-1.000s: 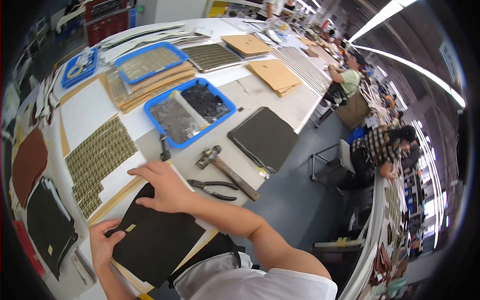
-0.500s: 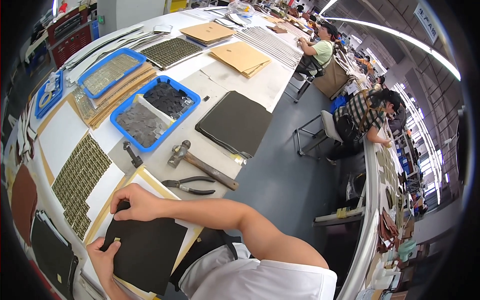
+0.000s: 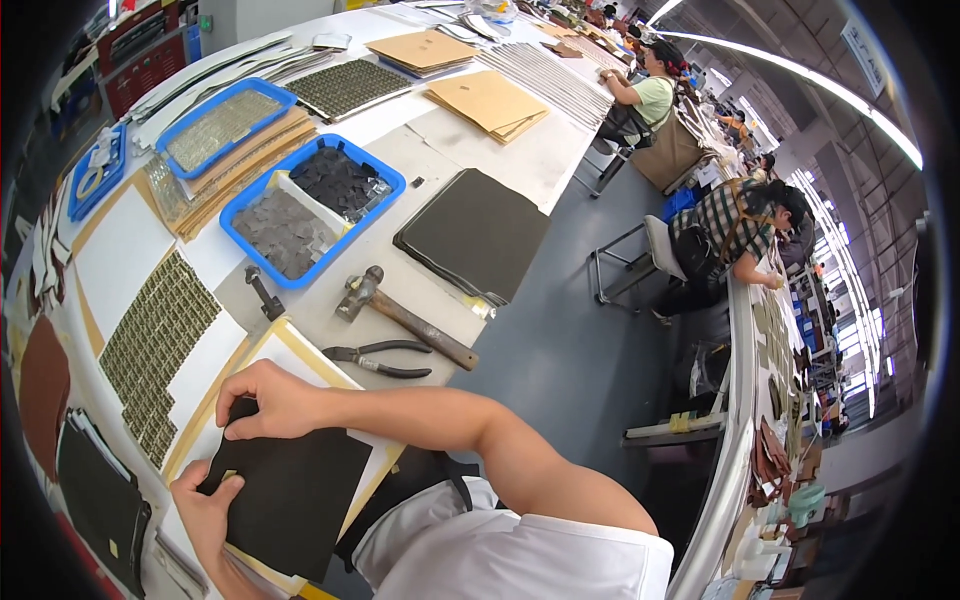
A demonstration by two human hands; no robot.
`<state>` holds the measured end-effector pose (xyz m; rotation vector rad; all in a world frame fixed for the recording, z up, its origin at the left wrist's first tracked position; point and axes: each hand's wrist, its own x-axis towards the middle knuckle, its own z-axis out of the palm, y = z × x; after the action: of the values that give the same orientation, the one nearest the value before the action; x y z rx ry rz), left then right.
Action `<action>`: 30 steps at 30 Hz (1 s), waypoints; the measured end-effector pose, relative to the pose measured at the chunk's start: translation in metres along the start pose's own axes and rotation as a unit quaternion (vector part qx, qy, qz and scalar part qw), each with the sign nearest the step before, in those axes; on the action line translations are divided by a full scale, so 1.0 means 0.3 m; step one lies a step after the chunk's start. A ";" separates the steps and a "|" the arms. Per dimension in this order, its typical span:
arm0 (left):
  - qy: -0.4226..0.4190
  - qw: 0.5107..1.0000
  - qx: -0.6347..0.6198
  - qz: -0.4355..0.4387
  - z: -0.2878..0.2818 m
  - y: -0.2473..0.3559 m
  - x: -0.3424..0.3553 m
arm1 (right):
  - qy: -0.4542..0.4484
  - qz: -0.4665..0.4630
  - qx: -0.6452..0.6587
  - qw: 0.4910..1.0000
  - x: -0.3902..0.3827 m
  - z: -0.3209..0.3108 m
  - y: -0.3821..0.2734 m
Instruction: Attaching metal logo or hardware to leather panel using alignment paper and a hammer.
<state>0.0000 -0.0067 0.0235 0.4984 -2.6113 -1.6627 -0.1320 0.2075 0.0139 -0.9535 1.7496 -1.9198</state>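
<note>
A black flat sheet (image 3: 300,490), perhaps leather, lies over a white board with a tan border (image 3: 312,345) at the table's near edge. My right hand (image 3: 268,400) reaches across and pinches the sheet's far left corner between bent fingers and thumb. Just nearer, my left hand (image 3: 205,508) grips the left edge, its thumb on top beside a small yellow tab (image 3: 230,475). The fingers under the sheet are hidden. Beyond my right forearm lie pliers (image 3: 352,355) and a hammer (image 3: 420,325) with a worn handle.
A black metal tool (image 3: 263,292) stands by the board. Farther off are a divided blue tray (image 3: 400,188) of dark pieces, a stack of black sheets (image 3: 475,235) and tan sheets (image 3: 490,103). Patterned small pieces (image 3: 165,345) lie left. Co-workers sit to the right across an aisle.
The view has shifted slightly. Both hands keep their hold on the black sheet, with hardly any movement.
</note>
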 end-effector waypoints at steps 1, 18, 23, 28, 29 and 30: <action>0.007 1.000 -0.005 0.014 0.003 -0.004 -0.002 | -0.002 0.001 -0.002 1.000 -0.001 0.002 -0.005; -0.028 0.996 0.051 0.065 0.012 -0.011 0.001 | -0.028 0.012 -0.029 0.999 -0.004 0.017 0.038; -0.023 0.987 -0.007 0.161 0.032 -0.007 0.020 | 0.000 0.013 -0.030 0.999 -0.017 -0.011 0.010; -0.046 0.984 0.086 0.148 -0.020 -0.017 -0.006 | -0.023 0.039 -0.004 0.999 -0.021 0.000 -0.015; -0.043 0.985 0.087 0.144 -0.020 -0.022 -0.012 | -0.025 0.053 0.005 0.998 -0.019 -0.004 -0.016; -0.041 0.985 0.088 0.146 -0.016 -0.021 -0.010 | -0.040 0.051 0.007 0.998 -0.016 -0.013 -0.017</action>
<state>0.0054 -0.0125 0.0206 0.0417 -2.7396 -1.3999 -0.1303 0.2143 0.0178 -0.9051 1.7033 -1.8049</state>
